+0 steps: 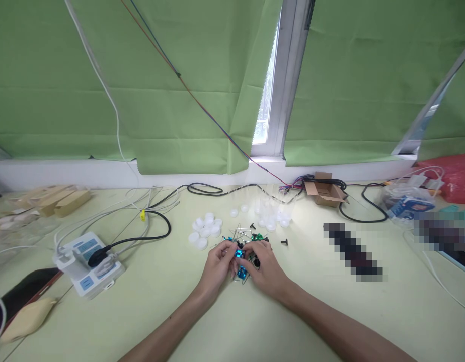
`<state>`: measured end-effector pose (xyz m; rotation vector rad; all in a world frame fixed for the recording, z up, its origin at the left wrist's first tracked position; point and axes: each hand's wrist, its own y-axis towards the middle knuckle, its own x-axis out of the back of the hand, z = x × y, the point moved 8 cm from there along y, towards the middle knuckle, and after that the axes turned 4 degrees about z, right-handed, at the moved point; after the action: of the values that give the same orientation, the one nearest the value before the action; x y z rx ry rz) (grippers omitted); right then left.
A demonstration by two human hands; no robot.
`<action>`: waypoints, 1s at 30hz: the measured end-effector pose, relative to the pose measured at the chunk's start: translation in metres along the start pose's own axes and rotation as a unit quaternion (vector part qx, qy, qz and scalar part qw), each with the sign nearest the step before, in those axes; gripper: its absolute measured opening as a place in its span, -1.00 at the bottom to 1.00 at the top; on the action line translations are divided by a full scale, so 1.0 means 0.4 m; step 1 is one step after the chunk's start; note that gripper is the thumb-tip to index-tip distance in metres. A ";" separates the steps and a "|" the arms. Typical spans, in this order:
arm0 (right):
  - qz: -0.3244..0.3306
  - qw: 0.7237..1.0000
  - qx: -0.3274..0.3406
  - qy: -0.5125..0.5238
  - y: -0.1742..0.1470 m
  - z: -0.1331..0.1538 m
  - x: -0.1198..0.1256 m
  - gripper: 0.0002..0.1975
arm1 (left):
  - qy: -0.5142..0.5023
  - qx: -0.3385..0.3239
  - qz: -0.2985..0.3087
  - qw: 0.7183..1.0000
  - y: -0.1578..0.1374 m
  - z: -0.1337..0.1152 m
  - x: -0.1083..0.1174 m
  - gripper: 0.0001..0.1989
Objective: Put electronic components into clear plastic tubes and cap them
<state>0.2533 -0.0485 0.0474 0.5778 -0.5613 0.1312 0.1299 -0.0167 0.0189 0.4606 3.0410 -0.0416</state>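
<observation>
Over the middle of the table, my left hand (218,265) and my right hand (268,267) meet with fingertips closed on one small shiny blue piece (239,254); its exact kind is too small to make out. Right below it lies another blue piece (242,273). Around and behind my fingers is a loose pile of thin metal wire parts (242,233), with a green piece (257,237) among them and black bits partly hidden by my right hand. Two small black parts lie apart from the pile, one black part (284,242) to the right.
Several round white caps (205,231) sit behind my left hand, with clear plastic containers (272,216) farther right. A white power strip (89,264) with plugs stands left. Black cable (232,192) runs along the back to an open cardboard box (325,193). Pixelated dark objects (353,251) lie right.
</observation>
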 end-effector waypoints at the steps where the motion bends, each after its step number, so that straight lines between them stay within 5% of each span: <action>1: 0.000 1.000 0.001 0.000 0.000 0.001 0.000 -0.94 | 0.000 0.001 -0.002 1.000 0.000 0.000 0.000 -0.67; 30: 0.010 1.000 -0.015 -0.008 0.002 -0.006 -0.003 -0.98 | -0.024 0.012 -0.012 1.000 -0.004 -0.006 -0.004 -0.65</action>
<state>0.2532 -0.0465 0.0457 0.5441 -0.5834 0.1377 0.1308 -0.0184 0.0215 0.4181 3.0023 -0.0877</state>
